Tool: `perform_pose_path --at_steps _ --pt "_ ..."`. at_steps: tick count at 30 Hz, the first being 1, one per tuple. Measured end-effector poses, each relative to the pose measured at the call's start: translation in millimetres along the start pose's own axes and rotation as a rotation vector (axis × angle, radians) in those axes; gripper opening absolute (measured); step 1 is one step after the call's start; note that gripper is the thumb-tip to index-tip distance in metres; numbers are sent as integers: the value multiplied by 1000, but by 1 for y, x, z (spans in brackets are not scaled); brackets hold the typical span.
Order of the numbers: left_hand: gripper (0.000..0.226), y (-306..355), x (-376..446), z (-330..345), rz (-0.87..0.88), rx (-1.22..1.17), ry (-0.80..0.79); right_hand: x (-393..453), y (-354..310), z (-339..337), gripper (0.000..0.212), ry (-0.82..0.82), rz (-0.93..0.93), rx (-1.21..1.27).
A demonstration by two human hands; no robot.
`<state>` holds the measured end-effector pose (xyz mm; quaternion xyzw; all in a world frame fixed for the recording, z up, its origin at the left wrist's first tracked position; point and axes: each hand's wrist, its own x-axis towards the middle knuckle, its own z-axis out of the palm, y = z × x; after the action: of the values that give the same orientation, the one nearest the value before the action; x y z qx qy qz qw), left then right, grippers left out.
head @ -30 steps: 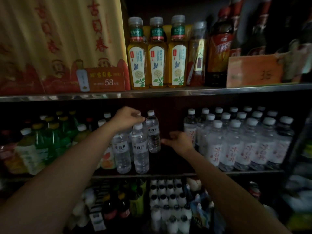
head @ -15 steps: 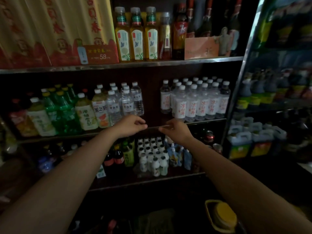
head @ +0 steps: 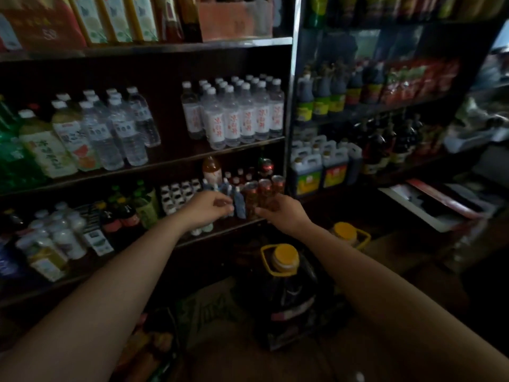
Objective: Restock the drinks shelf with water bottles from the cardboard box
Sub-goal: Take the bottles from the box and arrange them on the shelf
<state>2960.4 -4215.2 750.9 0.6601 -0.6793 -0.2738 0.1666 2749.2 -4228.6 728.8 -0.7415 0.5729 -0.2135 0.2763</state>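
Clear water bottles with blue labels (head: 121, 133) stand on the middle shelf (head: 170, 162), left of a gap. To the right of that gap is a dense group of water bottles with red lettering (head: 237, 117). My left hand (head: 209, 208) and my right hand (head: 281, 213) hover side by side in front of the lower shelf, below the water bottles. Both hold nothing, with fingers loosely curled. A carton with green print (head: 205, 306) lies on the floor between my forearms; its contents are too dark to tell.
Two large oil jugs with yellow caps (head: 285, 260) (head: 344, 232) stand on the floor under my right arm. Red cans (head: 264, 194) and small bottles fill the lower shelf behind my hands. Green and yellow drinks (head: 41, 150) stand at the left. A second rack of sauces (head: 325, 106) stands at the right.
My left hand has come off the blue-label bottles, and both hands have dropped from the middle shelf to the lower one. The view has pulled back and swung down and right.
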Motion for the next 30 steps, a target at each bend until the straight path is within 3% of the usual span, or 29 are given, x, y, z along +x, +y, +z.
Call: perform_pose_path --at_steps 6,14,19,25,30 --pt "36 38 -29 109 11 -40 -163 -78 104 -4 58 -28 182 43" --pt "34 43 -53 282 -17 -87 -366 -176 250 32 47 -67 390 72" --pt "32 19 -44 386 -48 -102 -470 -213 333 65 31 -40 527 99" --pt "36 -31 -11 530 -86 -147 -575 -243 468 147 32 16 753 170" --pt "40 -84 15 659 -158 -226 -616 -249 578 228 29 34 827 157"
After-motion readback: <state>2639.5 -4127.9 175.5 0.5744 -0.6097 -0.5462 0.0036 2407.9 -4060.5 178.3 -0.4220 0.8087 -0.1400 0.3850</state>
